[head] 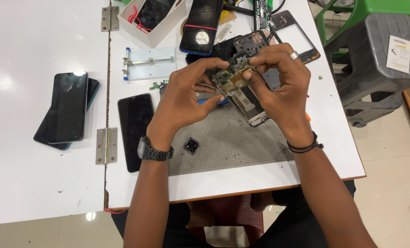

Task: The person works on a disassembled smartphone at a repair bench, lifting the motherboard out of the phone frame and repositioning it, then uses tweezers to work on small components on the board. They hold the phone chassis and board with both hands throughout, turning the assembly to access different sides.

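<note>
I hold an opened phone point(242, 94) up over the grey perforated mat point(232, 140), both hands pinched on it. My left hand point(186, 98) grips its near edge, thumb and fingertips closed on the upper end beside the circuit board point(227, 80). My right hand point(278, 87), a ring on one finger, is curled over the far side, its fingertips pressed onto the same board from above. The phone tilts, its lower end pointing down toward the mat.

On the mat, near my left wrist, lies a small square camera module point(191, 145). A dark phone point(135, 131) lies flat on the bench point(269, 177) just left of the mat. Farther left, two stacked phones point(67, 110) rest on the neighbouring white bench. Behind my hands sit a metal clamp fixture point(149, 63), a white box point(152, 20) and a bare phone frame point(294, 39).
</note>
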A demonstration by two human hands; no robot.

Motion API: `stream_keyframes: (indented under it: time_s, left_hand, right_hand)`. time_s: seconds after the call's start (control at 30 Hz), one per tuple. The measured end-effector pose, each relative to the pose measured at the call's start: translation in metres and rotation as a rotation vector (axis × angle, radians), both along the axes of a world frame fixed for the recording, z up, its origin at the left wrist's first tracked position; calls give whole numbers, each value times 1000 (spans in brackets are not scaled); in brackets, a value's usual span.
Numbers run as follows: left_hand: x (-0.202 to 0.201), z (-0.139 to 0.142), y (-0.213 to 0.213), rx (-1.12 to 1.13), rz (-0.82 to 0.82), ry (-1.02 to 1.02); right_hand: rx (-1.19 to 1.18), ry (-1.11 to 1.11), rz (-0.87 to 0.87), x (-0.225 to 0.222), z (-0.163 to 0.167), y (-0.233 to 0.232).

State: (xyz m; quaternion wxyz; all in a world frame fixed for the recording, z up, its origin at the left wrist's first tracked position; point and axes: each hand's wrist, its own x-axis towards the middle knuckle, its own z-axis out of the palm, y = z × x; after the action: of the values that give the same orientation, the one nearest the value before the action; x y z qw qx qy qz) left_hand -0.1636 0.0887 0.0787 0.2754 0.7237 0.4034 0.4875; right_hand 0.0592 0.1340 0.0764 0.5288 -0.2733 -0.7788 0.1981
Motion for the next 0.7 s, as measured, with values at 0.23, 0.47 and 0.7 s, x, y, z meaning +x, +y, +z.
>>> stream_keyframes:
  time_s: [0.23, 0.47, 0.7]
  left_hand:
    - [4, 1, -1, -15, 11, 24]
    - [8, 1, -3, -54, 3, -16]
    - [7, 0, -3, -34, -11, -24]
  right_hand:
    - [30, -52, -45, -2, 3, -6]
    - [64, -40, -36, 1, 4, -3]
    - [74, -58, -93, 2, 4, -6]
